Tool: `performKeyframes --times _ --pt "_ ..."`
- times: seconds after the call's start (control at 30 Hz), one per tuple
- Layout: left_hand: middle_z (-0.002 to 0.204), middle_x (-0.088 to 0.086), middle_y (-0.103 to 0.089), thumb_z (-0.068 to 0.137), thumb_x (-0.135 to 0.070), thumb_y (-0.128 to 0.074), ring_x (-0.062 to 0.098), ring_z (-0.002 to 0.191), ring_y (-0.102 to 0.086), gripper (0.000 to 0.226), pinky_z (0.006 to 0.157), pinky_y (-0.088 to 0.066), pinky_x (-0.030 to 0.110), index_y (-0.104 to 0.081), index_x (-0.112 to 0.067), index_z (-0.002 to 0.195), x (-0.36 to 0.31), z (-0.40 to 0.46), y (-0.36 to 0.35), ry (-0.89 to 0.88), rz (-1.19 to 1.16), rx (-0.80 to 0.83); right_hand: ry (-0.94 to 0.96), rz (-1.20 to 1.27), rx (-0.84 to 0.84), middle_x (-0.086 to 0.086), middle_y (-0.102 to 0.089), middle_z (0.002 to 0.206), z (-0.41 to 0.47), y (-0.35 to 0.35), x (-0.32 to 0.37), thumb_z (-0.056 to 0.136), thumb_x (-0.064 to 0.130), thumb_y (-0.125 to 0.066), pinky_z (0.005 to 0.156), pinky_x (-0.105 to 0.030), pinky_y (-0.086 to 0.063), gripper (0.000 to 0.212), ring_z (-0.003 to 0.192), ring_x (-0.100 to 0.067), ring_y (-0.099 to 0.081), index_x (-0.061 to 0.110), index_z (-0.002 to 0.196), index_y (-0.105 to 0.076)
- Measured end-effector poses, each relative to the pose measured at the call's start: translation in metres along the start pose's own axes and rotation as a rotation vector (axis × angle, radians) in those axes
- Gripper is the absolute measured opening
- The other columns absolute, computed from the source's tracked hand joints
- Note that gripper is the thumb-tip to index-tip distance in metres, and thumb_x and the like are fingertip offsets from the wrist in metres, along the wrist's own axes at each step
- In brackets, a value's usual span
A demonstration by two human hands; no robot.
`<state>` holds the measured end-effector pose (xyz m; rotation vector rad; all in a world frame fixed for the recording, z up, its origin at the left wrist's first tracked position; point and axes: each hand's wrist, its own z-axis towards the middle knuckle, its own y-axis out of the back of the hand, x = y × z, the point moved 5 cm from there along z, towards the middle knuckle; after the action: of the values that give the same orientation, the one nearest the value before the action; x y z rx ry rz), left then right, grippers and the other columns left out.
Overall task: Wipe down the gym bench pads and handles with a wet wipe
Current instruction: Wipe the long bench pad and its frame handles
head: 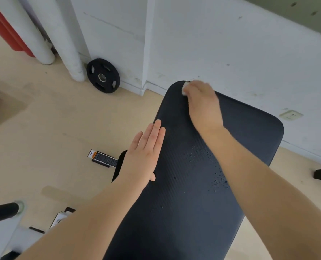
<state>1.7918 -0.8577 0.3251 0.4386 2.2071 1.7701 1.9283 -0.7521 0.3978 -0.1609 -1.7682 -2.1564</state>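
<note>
Wipe [184,88] bunched under the right hand [203,102] at the bench pad's [249,132] far corner; left hand [146,149] rests flat on the near edge. Risk: droplets [203,156] mid-pad get missed, or that small wad slips off the end.

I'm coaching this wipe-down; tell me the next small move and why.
Probably draw the right hand, holding the white wet wipe at the far corner of the dark ribbed bench pad, back toward the water droplets mid-pad, while the flat left hand steadies the edge.
</note>
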Motion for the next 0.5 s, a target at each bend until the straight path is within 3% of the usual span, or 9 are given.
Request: performKeyframes --times 0.1,0.2,0.27,0.37,0.5 --pt "0.153 0.015 -0.019 0.021 -0.050 -0.089 0.030 0.139 -0.026 0.156 0.110 -0.024 0.039 0.000 -0.004 0.141 0.000 -0.002 0.004 0.003 -0.001 -0.007 -0.058 0.194 0.112 -0.012 -0.059 0.106 -0.049 -0.018 0.012 0.093 0.009 -0.036 0.079 -0.011 -0.027 0.027 0.096 -0.013 -0.046 0.004 0.098 -0.062" --pt "0.153 0.014 -0.004 0.027 -0.051 -0.089 0.030 0.141 -0.022 0.153 0.110 -0.017 0.039 0.003 -0.003 0.140 0.000 -0.002 0.003 -0.005 0.002 0.010 -0.086 0.263 0.224 0.004 -0.059 0.104 -0.098 -0.023 0.019 0.094 0.026 -0.038 0.082 -0.013 -0.036 0.025 0.091 -0.001 -0.051 0.019 0.094 -0.062" --pt "0.152 0.014 -0.015 0.017 -0.052 -0.089 0.030 0.137 -0.032 0.156 0.108 -0.026 0.039 -0.007 -0.002 0.140 0.003 -0.003 0.005 0.008 -0.002 0.001 -0.084 0.229 0.293 0.005 -0.057 0.102 -0.096 -0.019 0.016 0.095 0.026 -0.042 0.078 -0.017 -0.036 0.022 0.091 -0.002 -0.049 0.017 0.096 -0.063" --pt "0.150 0.017 -0.029 0.012 -0.051 -0.089 0.030 0.135 -0.036 0.158 0.106 -0.033 0.039 -0.013 -0.001 0.142 0.003 -0.004 0.006 0.023 -0.042 -0.016 -0.203 0.181 0.139 0.000 -0.051 0.090 -0.053 0.003 -0.003 0.091 0.014 -0.046 0.075 -0.027 -0.032 0.014 0.085 -0.010 -0.040 0.009 0.086 -0.058" --pt "0.155 0.014 0.013 0.056 -0.044 -0.082 0.028 0.145 0.001 0.136 0.112 -0.001 0.033 0.012 -0.002 0.145 -0.002 -0.009 0.009 -0.042 -0.088 0.004 -0.181 0.048 -0.058 -0.012 -0.054 0.105 -0.018 0.017 -0.016 0.088 -0.002 -0.043 0.077 -0.022 -0.033 0.018 0.096 -0.024 -0.046 0.000 0.097 -0.059"
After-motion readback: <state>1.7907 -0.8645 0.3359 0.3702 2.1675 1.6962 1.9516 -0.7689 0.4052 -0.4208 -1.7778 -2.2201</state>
